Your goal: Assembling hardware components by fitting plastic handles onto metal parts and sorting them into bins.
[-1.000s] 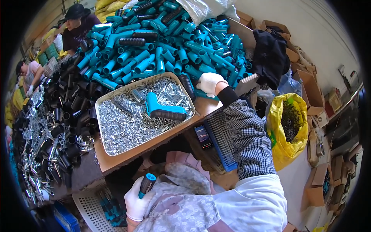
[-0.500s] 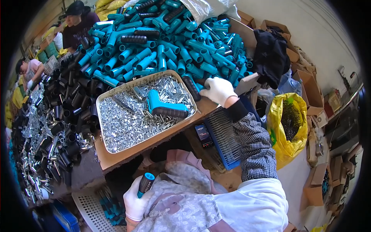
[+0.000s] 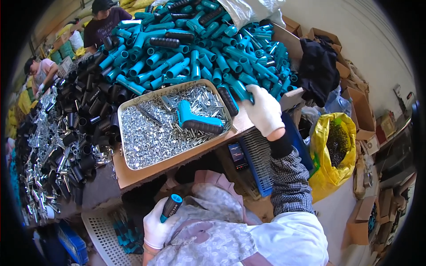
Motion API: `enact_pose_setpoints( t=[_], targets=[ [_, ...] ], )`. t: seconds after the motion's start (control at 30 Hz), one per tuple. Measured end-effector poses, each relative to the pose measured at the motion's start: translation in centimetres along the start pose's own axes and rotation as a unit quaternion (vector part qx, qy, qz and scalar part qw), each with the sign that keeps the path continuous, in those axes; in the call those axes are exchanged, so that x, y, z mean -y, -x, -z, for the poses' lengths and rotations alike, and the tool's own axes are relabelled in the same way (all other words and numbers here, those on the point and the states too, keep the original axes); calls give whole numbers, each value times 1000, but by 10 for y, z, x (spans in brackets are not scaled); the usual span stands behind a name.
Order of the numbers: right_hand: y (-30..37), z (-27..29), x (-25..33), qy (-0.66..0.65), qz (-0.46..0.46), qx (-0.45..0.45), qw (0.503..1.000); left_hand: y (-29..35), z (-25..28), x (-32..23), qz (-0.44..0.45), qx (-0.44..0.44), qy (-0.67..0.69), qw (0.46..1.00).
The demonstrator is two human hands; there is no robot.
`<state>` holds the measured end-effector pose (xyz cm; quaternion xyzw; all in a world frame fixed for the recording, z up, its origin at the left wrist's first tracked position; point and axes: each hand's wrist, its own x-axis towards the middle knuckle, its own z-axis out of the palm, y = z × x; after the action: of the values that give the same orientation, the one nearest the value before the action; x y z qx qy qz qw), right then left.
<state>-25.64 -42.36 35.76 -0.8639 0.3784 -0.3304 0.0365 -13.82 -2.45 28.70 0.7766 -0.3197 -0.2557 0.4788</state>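
Note:
My left hand (image 3: pixel 159 227), in a white glove, is wrapped round a teal and black handle (image 3: pixel 172 206) held low in front of my body, its round open end facing up. My right hand (image 3: pixel 266 111), gloved too, is at the near right edge of a heap of teal handles (image 3: pixel 177 66). Its fingers close on the end of a teal tubular handle (image 3: pixel 239 90) there. To its left lies a black ribbed grip (image 3: pixel 228 101) along a cream tray (image 3: pixel 124 153) of small metal parts (image 3: pixel 155 137). An angled teal handle (image 3: pixel 199 120) rests on those parts.
Black tubes and metal pieces (image 3: pixel 66 150) pile up at left. A blue rack (image 3: pixel 259 164) and a phone (image 3: pixel 237 155) sit below the table edge. Right of my arm stands a yellow bag (image 3: pixel 330 164). Two people (image 3: pixel 104 22) work at far left.
My right hand has lifted off the board beside the black grip and moved right, onto a teal handle. The left hand keeps its handle. The view has shifted slightly.

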Motion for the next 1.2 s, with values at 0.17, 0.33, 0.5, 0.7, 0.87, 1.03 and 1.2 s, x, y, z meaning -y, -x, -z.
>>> enact_pose_setpoints(
  t=[0.17,0.33,0.5,0.7,0.87,1.03,1.2],
  targets=[
    [-20,-38,53,-135,98,43,985,-2,-2,-13,-28,11,-25,999],
    [-39,-48,25,-108,74,34,991,5,4,-18,-37,-41,-47,997],
    [-36,-58,-52,26,-14,115,993,4,7,-2,-22,-27,-24,999],
    [-32,-93,-65,91,-30,116,989,-7,0,-3,-48,6,-48,998],
    [-36,-87,-48,150,-13,133,980,0,3,4,-45,-21,-43,998],
    [-30,-69,-59,160,-12,159,974,-3,1,0,-35,-1,-37,999],
    [-2,-40,-43,69,10,-39,997,-1,6,-4,-16,-21,-33,999]
  ],
)
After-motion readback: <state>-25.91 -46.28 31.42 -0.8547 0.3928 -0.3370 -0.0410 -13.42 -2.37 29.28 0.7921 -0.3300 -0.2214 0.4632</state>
